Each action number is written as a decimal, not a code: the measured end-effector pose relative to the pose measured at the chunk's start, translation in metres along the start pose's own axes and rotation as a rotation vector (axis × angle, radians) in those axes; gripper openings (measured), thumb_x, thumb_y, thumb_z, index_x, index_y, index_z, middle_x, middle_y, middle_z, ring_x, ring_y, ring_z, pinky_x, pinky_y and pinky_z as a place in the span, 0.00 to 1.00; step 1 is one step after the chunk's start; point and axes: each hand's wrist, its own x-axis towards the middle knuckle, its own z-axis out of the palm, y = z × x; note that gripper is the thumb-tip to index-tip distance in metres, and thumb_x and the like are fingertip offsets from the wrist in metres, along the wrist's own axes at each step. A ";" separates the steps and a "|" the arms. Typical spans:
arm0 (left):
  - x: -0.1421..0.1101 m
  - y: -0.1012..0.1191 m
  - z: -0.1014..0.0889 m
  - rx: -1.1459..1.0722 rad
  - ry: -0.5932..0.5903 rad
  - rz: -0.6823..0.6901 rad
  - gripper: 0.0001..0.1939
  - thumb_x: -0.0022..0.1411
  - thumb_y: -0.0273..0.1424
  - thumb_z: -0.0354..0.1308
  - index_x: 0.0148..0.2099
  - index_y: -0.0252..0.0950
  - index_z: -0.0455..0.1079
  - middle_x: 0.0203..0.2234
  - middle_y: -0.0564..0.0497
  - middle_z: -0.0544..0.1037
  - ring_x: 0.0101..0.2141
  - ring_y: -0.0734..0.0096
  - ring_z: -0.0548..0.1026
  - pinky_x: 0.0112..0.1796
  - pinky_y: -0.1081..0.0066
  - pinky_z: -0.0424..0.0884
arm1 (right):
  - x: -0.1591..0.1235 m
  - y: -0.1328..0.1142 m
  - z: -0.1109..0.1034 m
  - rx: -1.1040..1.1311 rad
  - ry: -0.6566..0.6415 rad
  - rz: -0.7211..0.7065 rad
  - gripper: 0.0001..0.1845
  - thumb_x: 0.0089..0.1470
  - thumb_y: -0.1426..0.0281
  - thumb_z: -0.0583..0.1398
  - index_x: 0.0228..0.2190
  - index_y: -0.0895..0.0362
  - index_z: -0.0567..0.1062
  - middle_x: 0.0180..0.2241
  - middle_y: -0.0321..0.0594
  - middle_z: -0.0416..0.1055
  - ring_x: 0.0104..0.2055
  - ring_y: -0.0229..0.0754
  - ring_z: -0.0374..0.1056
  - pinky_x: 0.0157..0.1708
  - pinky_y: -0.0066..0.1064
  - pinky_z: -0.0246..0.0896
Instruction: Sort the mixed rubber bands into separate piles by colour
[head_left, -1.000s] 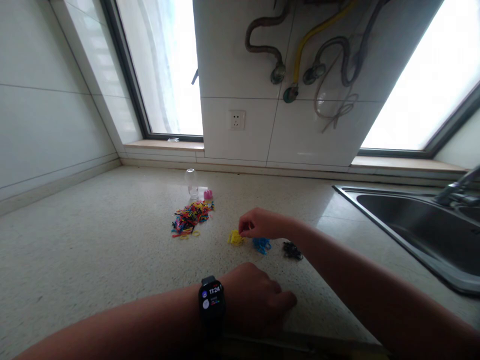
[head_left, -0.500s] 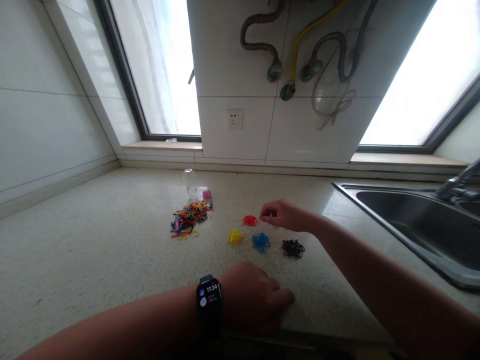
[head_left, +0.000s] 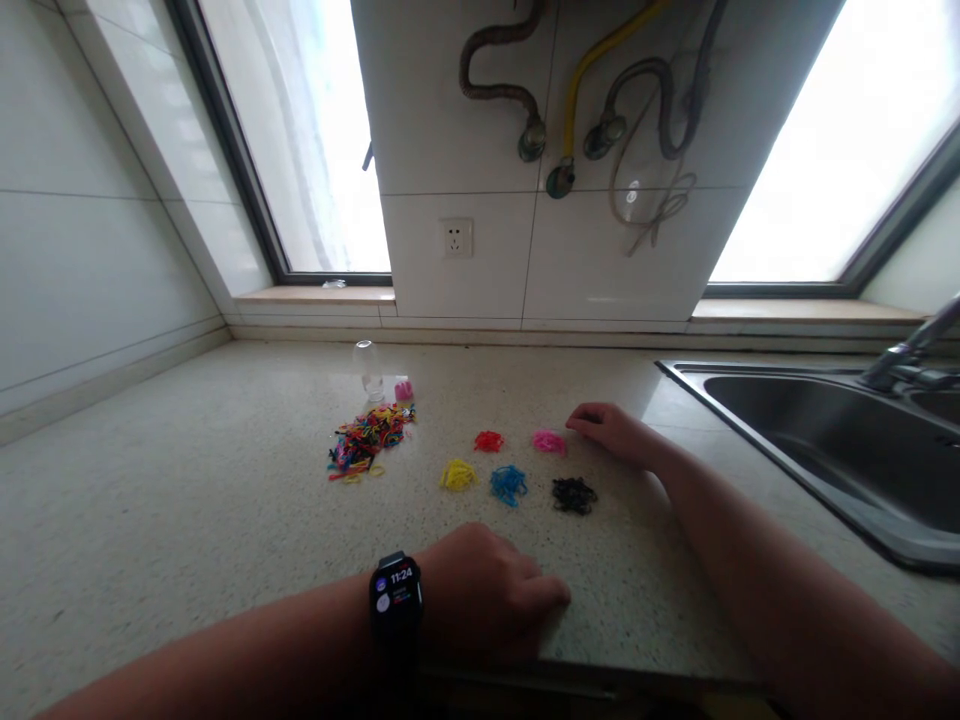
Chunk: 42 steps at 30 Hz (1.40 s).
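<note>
Just right of a small pile of pink rubber bands [head_left: 549, 442] is my right hand [head_left: 611, 432], its fingers stretched out loosely and nothing visible in them. Low on the counter's front edge rests my left hand [head_left: 495, 590], with a black watch on its wrist. Its fingers are curled and partly hidden, with no object showing. Between the hands lie separate piles of red bands [head_left: 489, 441], yellow bands [head_left: 457, 475], blue bands [head_left: 508, 484] and black bands [head_left: 574, 495]. Farther left spreads a larger mixed heap of coloured bands [head_left: 369, 440].
Behind the mixed heap stand a clear bottle [head_left: 368, 370] and a pink cap [head_left: 403, 389]. A steel sink [head_left: 825, 430] with a faucet [head_left: 907, 355] is set into the speckled counter [head_left: 225, 520] at right. Hoses [head_left: 574, 90] hang on the tiled wall.
My right hand has moved right, uncovering the pink bands. My left hand stays at the counter's edge. The whole view has shifted slightly.
</note>
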 end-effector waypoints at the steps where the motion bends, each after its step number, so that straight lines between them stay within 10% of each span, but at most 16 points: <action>1: -0.001 0.000 0.000 0.000 0.005 0.003 0.11 0.65 0.34 0.51 0.50 0.39 0.64 0.28 0.55 0.77 0.27 0.69 0.76 0.24 0.69 0.65 | 0.000 -0.001 0.000 -0.001 -0.004 -0.001 0.20 0.52 0.54 0.59 0.32 0.58 0.79 0.28 0.39 0.74 0.31 0.40 0.66 0.35 0.31 0.60; 10: -0.015 -0.034 -0.006 -0.007 0.109 -0.029 0.12 0.65 0.31 0.52 0.50 0.42 0.70 0.32 0.55 0.79 0.30 0.72 0.76 0.28 0.71 0.65 | 0.000 0.003 -0.003 0.021 -0.028 0.025 0.20 0.53 0.54 0.58 0.33 0.58 0.79 0.28 0.40 0.73 0.30 0.41 0.65 0.32 0.32 0.59; 17: -0.063 -0.137 -0.045 0.097 0.295 -0.705 0.14 0.67 0.33 0.50 0.50 0.40 0.72 0.37 0.51 0.78 0.33 0.71 0.74 0.38 0.70 0.67 | 0.003 0.008 -0.003 0.069 -0.037 0.026 0.20 0.51 0.54 0.60 0.33 0.57 0.79 0.28 0.40 0.73 0.31 0.42 0.66 0.33 0.33 0.60; 23: -0.119 -0.195 -0.046 0.127 0.297 -0.923 0.15 0.67 0.36 0.50 0.46 0.37 0.76 0.37 0.48 0.76 0.34 0.69 0.72 0.40 0.70 0.66 | 0.002 0.006 -0.003 0.065 -0.046 0.037 0.20 0.51 0.53 0.60 0.33 0.57 0.79 0.27 0.40 0.73 0.30 0.41 0.65 0.32 0.33 0.59; 42: -0.133 -0.214 -0.027 0.069 0.233 -0.904 0.15 0.65 0.43 0.55 0.41 0.40 0.79 0.38 0.48 0.75 0.36 0.67 0.73 0.42 0.68 0.67 | 0.004 0.010 -0.003 0.021 -0.074 -0.005 0.20 0.52 0.53 0.59 0.33 0.57 0.79 0.29 0.41 0.74 0.32 0.43 0.67 0.34 0.34 0.60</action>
